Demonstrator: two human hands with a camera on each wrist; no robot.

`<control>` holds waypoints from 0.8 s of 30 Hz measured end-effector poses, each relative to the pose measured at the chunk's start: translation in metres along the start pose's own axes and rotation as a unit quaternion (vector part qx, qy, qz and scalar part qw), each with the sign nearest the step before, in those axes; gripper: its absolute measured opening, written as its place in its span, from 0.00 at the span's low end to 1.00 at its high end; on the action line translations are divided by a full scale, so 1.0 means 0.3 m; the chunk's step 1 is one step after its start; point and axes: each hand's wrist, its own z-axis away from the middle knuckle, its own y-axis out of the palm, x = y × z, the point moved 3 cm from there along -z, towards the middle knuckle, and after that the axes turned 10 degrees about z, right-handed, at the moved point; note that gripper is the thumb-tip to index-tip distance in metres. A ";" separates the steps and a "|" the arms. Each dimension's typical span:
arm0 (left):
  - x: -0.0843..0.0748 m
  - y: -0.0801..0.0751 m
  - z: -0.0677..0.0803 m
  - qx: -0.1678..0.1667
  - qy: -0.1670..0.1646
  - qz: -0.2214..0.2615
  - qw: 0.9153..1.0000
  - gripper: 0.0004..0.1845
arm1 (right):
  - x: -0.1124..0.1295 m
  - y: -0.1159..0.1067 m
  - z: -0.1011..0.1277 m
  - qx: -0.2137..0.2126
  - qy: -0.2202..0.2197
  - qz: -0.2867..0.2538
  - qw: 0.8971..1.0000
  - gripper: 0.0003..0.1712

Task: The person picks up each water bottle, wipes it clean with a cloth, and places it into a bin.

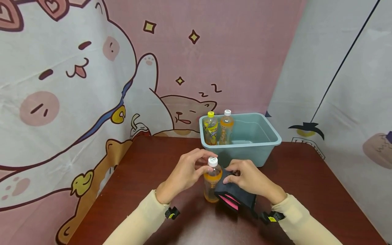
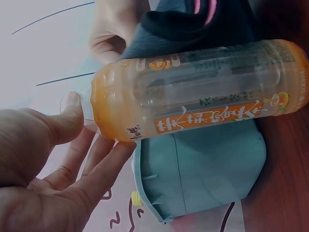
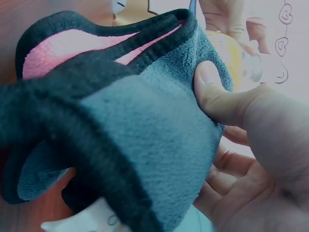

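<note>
Orange drink bottle (image 1: 212, 182) stands upright on the desk (image 1: 147, 177), near its front middle, white cap on. We note the left hand (image 1: 185, 173) at the bottle's top: thumb and fingertips curled around the neck and cap, steadying it. In the left wrist view the fingers (image 2: 104, 162) lie under the shoulder of the bottle, thumb on the other side.

The right hand (image 1: 249, 178) pinches a dark grey cloth (image 1: 234, 195) with a pink inner face, pressed against the bottle's right flank. In the right wrist view the thumb (image 3: 217, 99) bears on the fleece while the other fingers curl beneath it; the cloth is bunched and folded.

Judgement: the step in hand looks like wiping the bottle's side while it is held. The next move calls for a firm hold at the neck so the bottle does not tip, and for the cloth to travel around the label.

Behind, touching nothing, a pale teal tub (image 1: 263, 144) sits at the desk's far edge. Two more bottles stand in its left end: one yellow-capped (image 1: 210, 128), one white-capped (image 1: 226, 126).
</note>
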 end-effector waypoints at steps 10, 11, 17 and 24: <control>0.004 0.001 0.001 -0.002 0.004 0.001 1.000 0.25 | 0.031 -0.053 -0.017 -0.064 0.008 -0.031 0.997 0.14; 0.003 0.001 0.000 -0.002 0.005 0.002 1.000 0.25 | 0.036 -0.058 -0.020 -0.070 0.011 -0.034 0.997 0.14; -0.002 0.000 -0.003 -0.001 0.015 -0.007 1.000 0.26 | 0.075 -0.070 -0.035 -0.106 0.016 -0.040 0.993 0.18; -0.003 -0.002 -0.003 -0.001 0.020 -0.006 1.000 0.26 | 0.099 -0.068 -0.035 -0.110 0.036 -0.037 0.993 0.21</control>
